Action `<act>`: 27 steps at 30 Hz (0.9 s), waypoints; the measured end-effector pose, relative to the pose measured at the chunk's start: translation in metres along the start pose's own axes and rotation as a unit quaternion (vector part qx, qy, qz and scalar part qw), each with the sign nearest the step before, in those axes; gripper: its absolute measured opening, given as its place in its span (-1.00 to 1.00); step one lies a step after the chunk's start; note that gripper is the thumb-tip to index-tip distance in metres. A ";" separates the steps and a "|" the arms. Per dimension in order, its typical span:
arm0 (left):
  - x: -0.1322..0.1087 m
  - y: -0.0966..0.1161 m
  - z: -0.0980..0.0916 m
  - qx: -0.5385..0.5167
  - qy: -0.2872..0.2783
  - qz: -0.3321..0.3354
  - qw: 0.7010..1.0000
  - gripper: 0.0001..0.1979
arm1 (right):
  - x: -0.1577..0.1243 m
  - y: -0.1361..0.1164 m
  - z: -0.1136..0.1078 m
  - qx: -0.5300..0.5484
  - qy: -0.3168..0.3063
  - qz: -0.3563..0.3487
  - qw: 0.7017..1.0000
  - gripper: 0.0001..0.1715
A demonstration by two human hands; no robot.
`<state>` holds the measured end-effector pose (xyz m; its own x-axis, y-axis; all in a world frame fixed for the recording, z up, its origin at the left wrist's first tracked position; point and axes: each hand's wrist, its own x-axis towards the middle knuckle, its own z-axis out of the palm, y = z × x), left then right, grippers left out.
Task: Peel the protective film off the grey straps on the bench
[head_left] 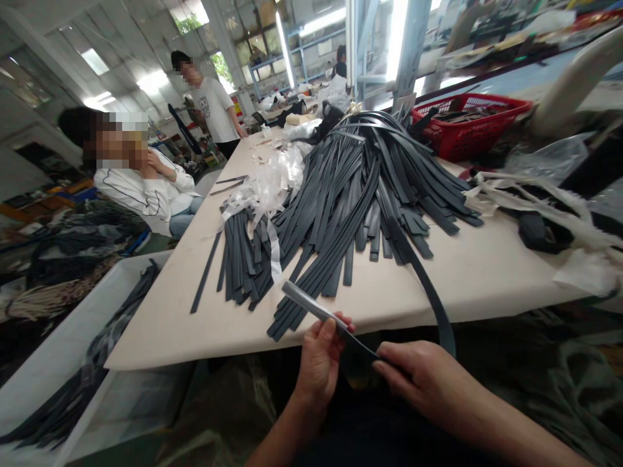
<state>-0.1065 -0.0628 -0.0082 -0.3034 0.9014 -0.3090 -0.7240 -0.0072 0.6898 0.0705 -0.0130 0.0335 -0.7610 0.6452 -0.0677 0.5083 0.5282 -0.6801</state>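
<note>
A long dark grey strap, flat and leather-like, runs between my two hands in front of the table edge. My left hand pinches it near its free end, which points up and left over the table. Further along, my right hand is closed round the same strap. Beyond the right hand a dark band curves up to the heap; whether it is the same strap is hidden by the hand. A large heap of similar straps fans out over the table, just past my hands.
The pale table carries crumpled clear plastic and a red basket. White fabric strips lie at right. A white bin with dark straps stands at lower left. One person sits and another stands along the left side.
</note>
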 end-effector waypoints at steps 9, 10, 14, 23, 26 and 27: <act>-0.013 -0.015 -0.007 0.044 -0.007 -0.035 0.998 -0.72 | -0.048 0.056 0.013 0.200 -0.107 0.088 0.970 -0.54; -0.013 -0.016 -0.010 0.046 0.000 -0.040 0.998 -0.71 | -0.061 0.070 0.018 0.206 -0.108 0.115 0.966 -0.47; -0.016 -0.038 -0.018 0.078 -0.002 -0.096 0.992 -0.63 | -0.081 0.097 0.047 0.217 -0.075 0.173 0.958 -0.36; -0.021 -0.074 -0.016 0.163 -0.059 -0.142 0.974 -0.55 | -0.062 0.090 0.060 0.268 -0.052 0.116 0.955 -0.46; -0.020 -0.075 -0.018 0.191 -0.041 -0.127 0.973 -0.54 | -0.103 0.126 0.062 0.238 -0.061 0.143 0.959 -0.47; -0.020 -0.077 -0.019 0.199 -0.042 -0.128 0.971 -0.54 | -0.114 0.136 0.064 0.221 -0.053 0.160 0.961 -0.46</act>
<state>-0.0562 -0.0883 -0.0677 -0.0813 0.8842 -0.4600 -0.4663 0.3741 0.8016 0.2008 -0.0499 -0.0981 -0.6431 0.6636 -0.3823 0.5194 0.0111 -0.8545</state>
